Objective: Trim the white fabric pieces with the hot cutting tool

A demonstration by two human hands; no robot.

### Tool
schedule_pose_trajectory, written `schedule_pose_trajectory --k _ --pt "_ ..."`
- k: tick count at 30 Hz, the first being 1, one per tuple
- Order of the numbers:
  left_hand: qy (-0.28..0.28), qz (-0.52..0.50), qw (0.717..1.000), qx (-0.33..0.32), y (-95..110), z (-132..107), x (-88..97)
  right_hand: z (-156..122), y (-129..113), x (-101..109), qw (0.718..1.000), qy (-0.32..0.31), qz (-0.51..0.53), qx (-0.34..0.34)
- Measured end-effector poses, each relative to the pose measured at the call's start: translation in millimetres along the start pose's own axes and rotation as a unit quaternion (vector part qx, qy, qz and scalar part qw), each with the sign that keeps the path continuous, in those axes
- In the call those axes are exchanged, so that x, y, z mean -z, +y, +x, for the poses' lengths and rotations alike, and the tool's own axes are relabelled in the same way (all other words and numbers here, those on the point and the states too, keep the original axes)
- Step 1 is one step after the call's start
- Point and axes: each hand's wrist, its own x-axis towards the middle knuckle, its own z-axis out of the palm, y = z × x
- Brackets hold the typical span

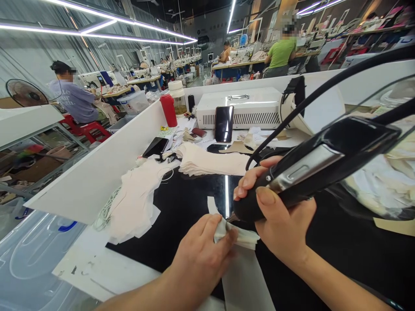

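My right hand (275,207) is wrapped round a black corded hand tool (324,164), with its tip pointing down at a small white fabric piece (241,236). My left hand (201,255) pinches that fabric piece against the black work mat (181,203), fingertips right beside the tool's tip. A white strip (243,280) lies under the piece and runs toward me. The tool's black cable (324,90) loops up and away to the right.
A stack of white fabric pieces (210,162) and a loose heap (136,198) lie on the left of the mat. Behind are a white machine box (240,110), two phones (223,123) (155,147), a red bottle (168,110) and a jar (177,97). Other people sit at benches beyond the white partition (106,160).
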Motion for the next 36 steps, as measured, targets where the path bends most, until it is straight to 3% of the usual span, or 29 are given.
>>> schedule_pose_trajectory --k 7,13,17,21,26,28,31,36 --pt "-0.018 0.005 1.0 0.003 -2.5 -2.0 -0.9 -2.0 2.8 -3.8 0.999 0.024 -0.021 -0.009" --pt "-0.053 -0.008 0.998 0.012 -12.1 -3.0 5.8 6.2 -2.9 6.2 0.999 0.002 -0.039 -0.009" --pt "-0.078 -0.046 0.995 0.036 -27.2 8.5 12.9 15.9 -16.6 25.1 0.992 -0.004 -0.127 0.015" --pt "-0.1 -0.068 0.992 0.019 -38.8 26.8 10.0 23.6 -31.1 51.0 0.964 -0.024 -0.261 0.039" --pt "-0.143 -0.065 0.987 0.017 -39.0 39.2 0.1 8.2 -40.5 93.5 0.925 0.064 -0.367 0.078" --pt "-0.142 -0.066 0.987 0.021 -38.8 38.9 -1.8 -7.6 -38.8 111.7 0.913 0.065 -0.401 0.039" --pt "-0.131 -0.054 0.99 0.021 -39.3 36.1 -2.9 -33.0 -33.1 129.4 0.904 0.028 -0.417 -0.091" --pt "-0.112 -0.067 0.99 0.05 -36.3 31.5 1.2 -55.4 -31.7 123.0 0.877 0.015 -0.383 -0.291"
